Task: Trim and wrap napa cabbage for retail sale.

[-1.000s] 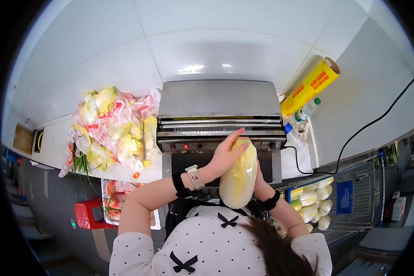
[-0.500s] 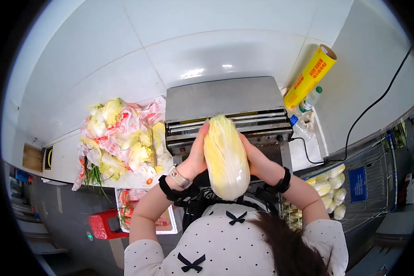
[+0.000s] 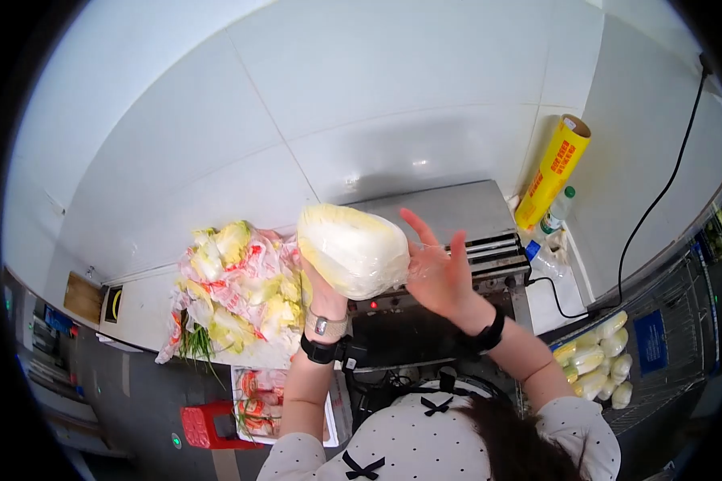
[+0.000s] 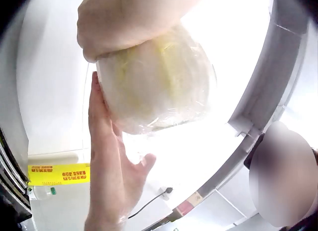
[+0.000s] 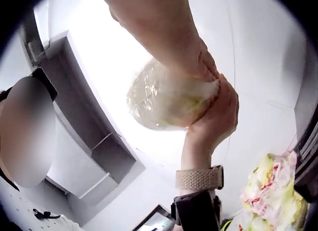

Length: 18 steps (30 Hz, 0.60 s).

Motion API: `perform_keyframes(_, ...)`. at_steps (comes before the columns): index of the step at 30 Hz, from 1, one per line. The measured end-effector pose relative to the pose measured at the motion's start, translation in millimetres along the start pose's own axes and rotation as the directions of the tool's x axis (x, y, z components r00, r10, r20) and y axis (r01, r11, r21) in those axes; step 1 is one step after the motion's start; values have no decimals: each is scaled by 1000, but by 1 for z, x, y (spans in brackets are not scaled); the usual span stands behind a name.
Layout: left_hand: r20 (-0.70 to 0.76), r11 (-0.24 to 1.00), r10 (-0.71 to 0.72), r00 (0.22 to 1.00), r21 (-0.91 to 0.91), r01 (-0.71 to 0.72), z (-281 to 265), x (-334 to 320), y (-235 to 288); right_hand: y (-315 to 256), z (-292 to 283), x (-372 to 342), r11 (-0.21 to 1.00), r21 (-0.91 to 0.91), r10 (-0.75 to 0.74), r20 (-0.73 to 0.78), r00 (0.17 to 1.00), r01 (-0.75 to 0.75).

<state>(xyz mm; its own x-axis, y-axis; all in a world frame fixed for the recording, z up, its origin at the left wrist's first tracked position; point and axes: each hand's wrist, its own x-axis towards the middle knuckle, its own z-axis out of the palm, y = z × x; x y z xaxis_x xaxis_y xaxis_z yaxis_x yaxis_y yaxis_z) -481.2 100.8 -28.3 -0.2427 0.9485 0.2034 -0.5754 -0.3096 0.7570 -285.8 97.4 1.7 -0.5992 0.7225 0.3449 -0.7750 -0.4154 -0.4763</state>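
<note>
A napa cabbage (image 3: 353,248) in clear film is held up above the front of the wrapping machine (image 3: 433,212), lying tilted with its white side showing. My left hand (image 3: 326,290) grips its left side from below, its fingers largely hidden behind it in the head view. In the right wrist view that left hand (image 5: 217,114) curls round one end of the cabbage (image 5: 164,99). My right hand (image 3: 443,276) is at the other end, fingers spread and fairly straight, touching the film. The left wrist view shows the right hand (image 4: 112,156) flat along the cabbage's side.
Loose cabbage leaves and printed plastic bags (image 3: 245,280) are heaped on the left counter. Below stand a white box (image 3: 329,425) of wrapped produce and a red stool (image 3: 204,427). To the right are a yellow film roll (image 3: 552,172), bottles (image 3: 557,210) and a cart (image 3: 674,377) with wrapped cabbages.
The cabbage went from upright between both hands to tilted over, further left. My left hand now holds it from below, and my right hand has loosened to spread fingers at its end.
</note>
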Motion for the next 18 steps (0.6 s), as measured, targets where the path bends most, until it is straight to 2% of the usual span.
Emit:
perform_keyframes(2,9,978,-19,1000,-209,21,3,3,0,10,-2,1,975,204,-86,-4,996,85)
perform_keyframes(4,46,797,-173,984,-580,168,5,9,-3,18,-2,4,984,52,-163,-102,981,168)
perform_keyframes(6,-31,822,-227,973,-543,174,12,12,1,24,-1,9,968,-93,-246,-142,959,234)
perform_keyframes(7,-74,834,-254,964,-522,180,20,10,6,24,-1,13,965,-59,-262,-103,960,257)
perform_keyframes(10,-208,827,-422,882,-488,280,60,-2,26,22,-3,22,953,-137,-292,-170,941,271)
perform_keyframes(13,-108,870,-230,967,-468,155,58,-4,24,20,-7,22,954,-178,-277,-218,936,240)
perform_keyframes(16,-73,935,-61,995,-352,32,70,-13,17,20,-4,22,941,-222,-305,-220,926,257)
perform_keyframes(18,-87,953,-48,995,-301,20,76,-17,11,11,4,21,931,-274,-294,-175,940,240)
